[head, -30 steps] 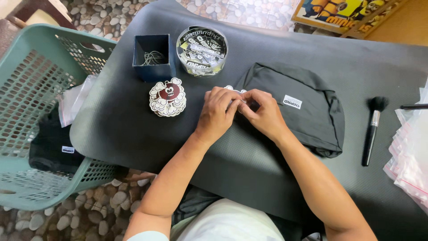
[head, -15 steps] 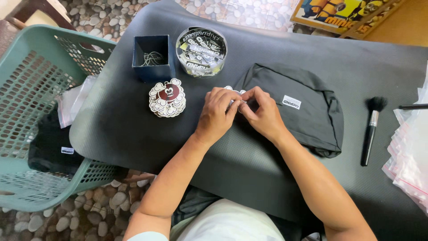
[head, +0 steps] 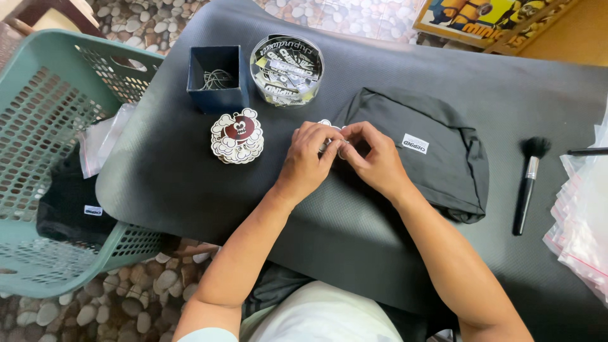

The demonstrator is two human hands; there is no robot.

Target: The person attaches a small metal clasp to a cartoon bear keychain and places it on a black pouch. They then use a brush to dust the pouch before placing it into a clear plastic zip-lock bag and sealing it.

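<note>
Left hand (head: 310, 155) and right hand (head: 373, 158) pinch small white tag (head: 325, 123) with ring at frame centre, beside folded black garment (head: 430, 152). Tag light, thin, bendable; hold by edges. Sticker stack (head: 237, 135) left.

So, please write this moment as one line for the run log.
left hand: pinches small white tag | right hand: pinches same tag | beside: folded black fabric garment, stack of round cartoon stickers | surface: dark grey mat
</note>
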